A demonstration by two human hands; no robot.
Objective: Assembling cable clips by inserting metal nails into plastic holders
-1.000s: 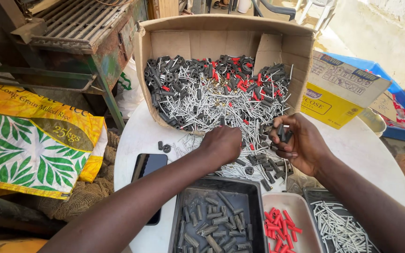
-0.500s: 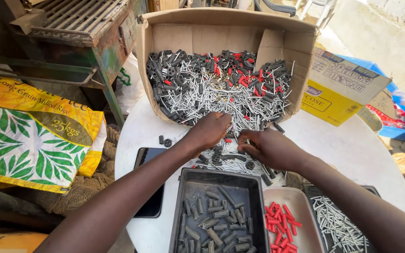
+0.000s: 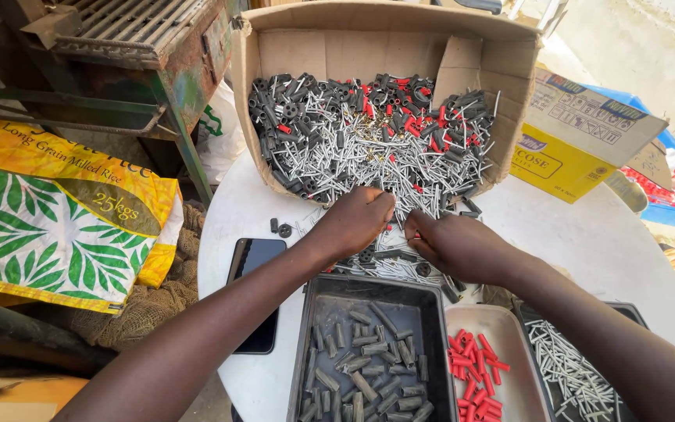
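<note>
An open cardboard box (image 3: 337,51) lies on its side on a round white table (image 3: 626,258). A mix of silver nails (image 3: 369,148), grey plastic plugs (image 3: 275,101) and red plugs (image 3: 412,125) spills from its mouth. My left hand (image 3: 357,219) rests on the spilled heap with its fingers curled down; what they hold is hidden. My right hand (image 3: 455,246) is beside it, fingertips pinched on a small red plug. In front stand a black tray (image 3: 431,293) of grey plugs, a pale tray (image 3: 501,316) of red plugs and a dark tray (image 3: 626,312) of nails.
A dark phone (image 3: 255,289) lies on the table left of the black tray, two loose grey pieces (image 3: 279,228) beyond it. A yellow carton (image 3: 580,133) stands at the right. A printed yellow-green sack (image 3: 56,219) and a rusty metal stand (image 3: 134,47) are at the left.
My right hand has come down from the box's right side to the spilled heap near the left hand. The left hand has edged forward to the box mouth. The view has moved closer.
</note>
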